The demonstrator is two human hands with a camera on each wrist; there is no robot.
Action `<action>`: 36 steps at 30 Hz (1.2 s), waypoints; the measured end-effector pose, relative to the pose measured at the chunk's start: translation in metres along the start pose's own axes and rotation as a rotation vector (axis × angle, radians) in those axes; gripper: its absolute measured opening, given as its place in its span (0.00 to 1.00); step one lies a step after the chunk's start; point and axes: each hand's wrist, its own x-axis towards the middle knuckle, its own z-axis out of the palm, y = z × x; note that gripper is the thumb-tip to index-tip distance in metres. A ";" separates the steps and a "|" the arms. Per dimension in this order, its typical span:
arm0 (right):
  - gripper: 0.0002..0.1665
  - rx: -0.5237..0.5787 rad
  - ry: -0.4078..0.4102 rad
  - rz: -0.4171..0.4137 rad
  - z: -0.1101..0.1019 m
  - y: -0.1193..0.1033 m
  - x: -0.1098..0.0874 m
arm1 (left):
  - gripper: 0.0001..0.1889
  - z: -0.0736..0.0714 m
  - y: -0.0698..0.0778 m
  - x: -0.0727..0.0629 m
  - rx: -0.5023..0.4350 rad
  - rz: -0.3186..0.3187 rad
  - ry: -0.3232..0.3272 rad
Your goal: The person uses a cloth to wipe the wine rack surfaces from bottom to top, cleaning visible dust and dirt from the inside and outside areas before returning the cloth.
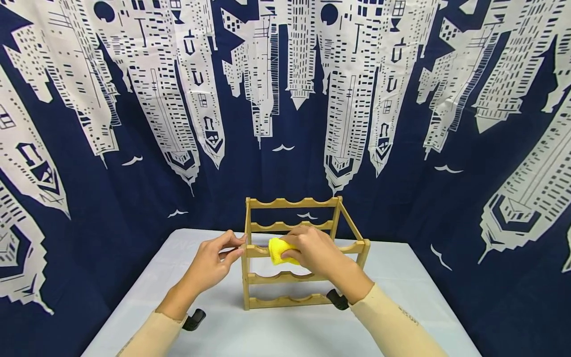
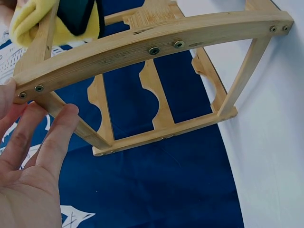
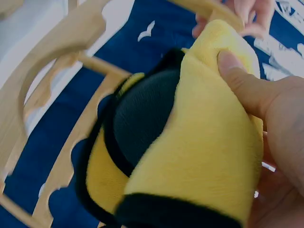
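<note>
A wooden wine rack (image 1: 285,277) with scalloped rails stands upright on the table. My left hand (image 1: 211,263) holds its top front left corner between thumb and fingers; in the left wrist view the fingertips (image 2: 69,111) reach around the rail by the screws. A yellow cleaning cloth (image 3: 199,142) with dark edging and a dark patch is bunched in my right hand (image 1: 312,250). Thumb and fingers pinch it at the top front scalloped rail, left of the middle. In the left wrist view, part of the cloth (image 2: 28,23) shows behind the rack's side.
The rack rests on a pale table (image 1: 383,317) with a white covering. Behind and around it hangs a dark blue curtain (image 1: 276,183) printed with white city buildings and birds. Black wrist mounts (image 1: 194,320) sit below both of my wrists.
</note>
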 end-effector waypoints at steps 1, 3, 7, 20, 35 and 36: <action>0.21 0.019 -0.006 0.031 -0.001 0.004 -0.004 | 0.03 0.001 0.000 0.000 -0.001 0.000 0.000; 0.20 0.028 -0.009 0.079 -0.002 0.012 -0.015 | 0.03 0.001 -0.001 -0.001 -0.005 0.000 0.003; 0.20 -0.030 0.022 0.068 -0.002 0.028 -0.034 | 0.03 0.000 -0.002 -0.002 0.000 -0.002 0.006; 0.23 -0.129 0.151 0.052 -0.030 0.065 -0.074 | 0.03 0.003 0.001 0.001 -0.006 -0.009 0.001; 0.25 -0.134 0.204 0.133 -0.020 0.071 -0.085 | 0.03 0.001 0.003 0.002 -0.006 -0.013 -0.004; 0.25 -0.106 0.223 0.136 -0.016 0.067 -0.082 | 0.03 0.001 0.003 0.001 -0.006 -0.013 -0.002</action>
